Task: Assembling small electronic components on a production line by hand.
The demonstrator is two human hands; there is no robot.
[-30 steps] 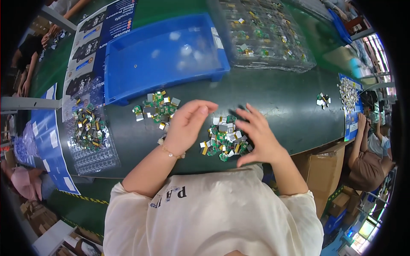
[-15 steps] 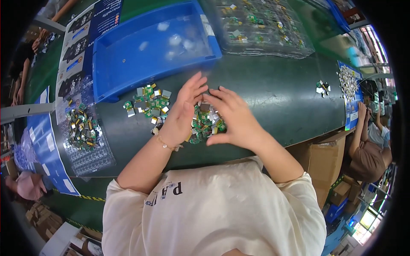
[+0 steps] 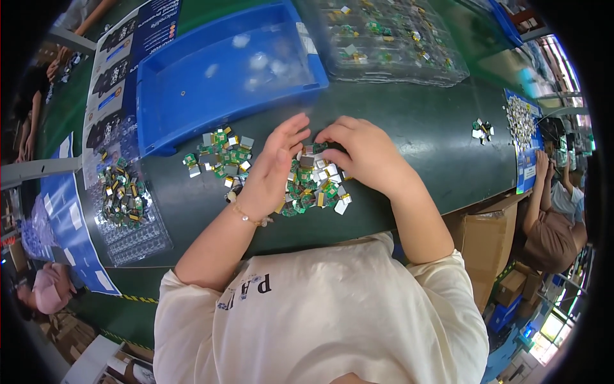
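Note:
A loose pile of small green circuit boards with silver and yellow parts [image 3: 313, 182] lies on the dark green table in front of me. My left hand [image 3: 274, 169] stands on edge along the pile's left side, fingers stretched out and holding nothing I can see. Over the pile's far right edge, my right hand [image 3: 364, 153] curls its fingers downward. Its thumb and forefinger are apart, with a small dark green board [image 3: 318, 148] showing between their tips. Whether they touch that board I cannot tell. A second heap of similar boards [image 3: 224, 153] lies left of my left hand.
Beyond the heaps sits a blue bin [image 3: 192, 118] with clear bags in it. Stacked clear trays of boards [image 3: 396, 45] stand at the back. More boards [image 3: 121, 195] lie on a clear tray [image 3: 137, 240] at left. A small cluster [image 3: 483, 132] lies far right. Other people sit nearby.
My right hand has moved slightly right and curled its fingers, uncovering more of the pile's right side. My left hand has stayed nearly in place.

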